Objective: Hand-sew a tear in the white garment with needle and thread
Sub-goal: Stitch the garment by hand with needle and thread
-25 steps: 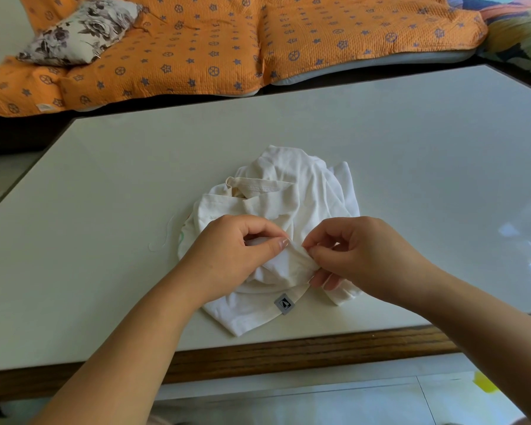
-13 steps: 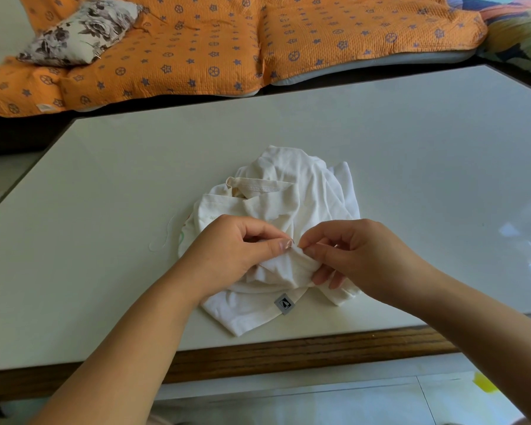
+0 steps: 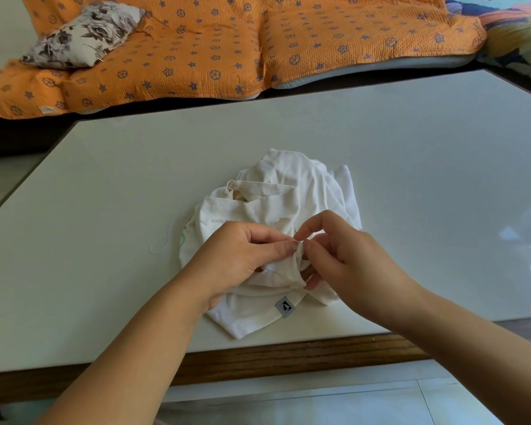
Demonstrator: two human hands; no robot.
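As left hand (image 3: 242, 256) pinches garment (image 3: 288, 179), needle (image 3: 295, 234) faint, perhaps in right hand (image 3: 344, 259)

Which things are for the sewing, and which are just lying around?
For the sewing: white garment, needle, thread, left hand gripping the cloth, right hand pinching the needle.
Just lying about: orange quilt, flowery pillow.

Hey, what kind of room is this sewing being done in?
Probably a home living room: an orange patterned sofa cover and a floral cushion lie behind the white table, where the white garment lies.
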